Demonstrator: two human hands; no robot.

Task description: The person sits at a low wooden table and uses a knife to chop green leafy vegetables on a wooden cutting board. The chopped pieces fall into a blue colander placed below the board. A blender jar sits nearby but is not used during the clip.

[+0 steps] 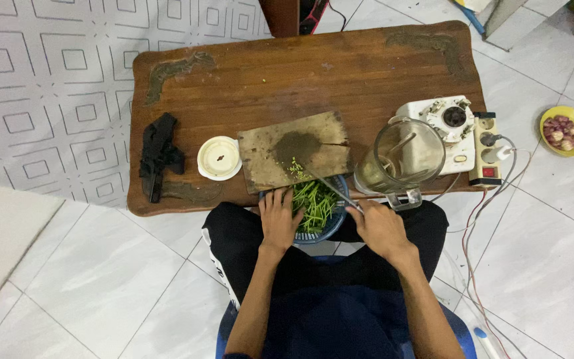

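Observation:
A blue basket (335, 225) of green leafy stalks (313, 203) rests on my lap at the table's near edge. My left hand (279, 218) lies on the basket's left rim, fingers touching the greens. My right hand (381, 227) grips a knife (330, 183) whose blade reaches up-left over the basket to the worn wooden cutting board (293, 151). A few chopped green bits lie on the board near the blade tip.
A low wooden table (300, 73) holds a white lidded bowl (219, 158), a black object (159, 156) at the left, a glass blender jar (406, 159), a white blender base (450, 123) and a power strip (486, 149). A yellow bowl of shallots (566, 130) sits on the tiled floor.

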